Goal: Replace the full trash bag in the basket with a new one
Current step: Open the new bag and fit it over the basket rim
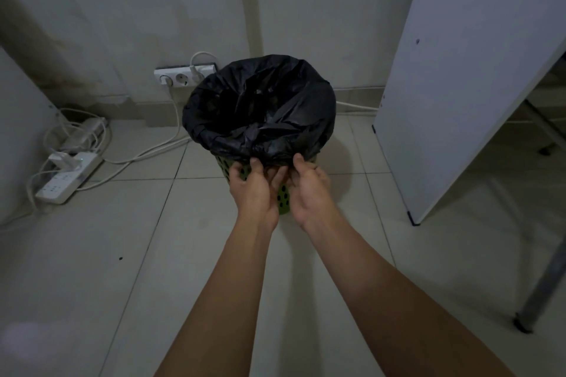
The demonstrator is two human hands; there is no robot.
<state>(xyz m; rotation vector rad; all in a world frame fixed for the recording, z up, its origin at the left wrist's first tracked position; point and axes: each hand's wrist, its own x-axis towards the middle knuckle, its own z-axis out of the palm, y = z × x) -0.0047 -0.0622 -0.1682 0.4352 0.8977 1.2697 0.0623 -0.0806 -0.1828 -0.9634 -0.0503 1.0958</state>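
Observation:
A black trash bag (260,107) lines a green perforated basket (283,197) that stands on the tiled floor near the wall. The bag's edge is folded down over the rim all around. My left hand (255,190) and my right hand (307,190) are side by side at the near rim, fingertips pinching the folded bag edge where it bunches. Most of the basket is hidden behind the bag and my hands. What lies inside the bag cannot be made out.
A wall socket strip (183,75) with plugs sits behind the basket. White power strips (66,179) and tangled cables lie on the floor at the left. A white panel (459,70) leans at the right, next to a metal table leg (539,291).

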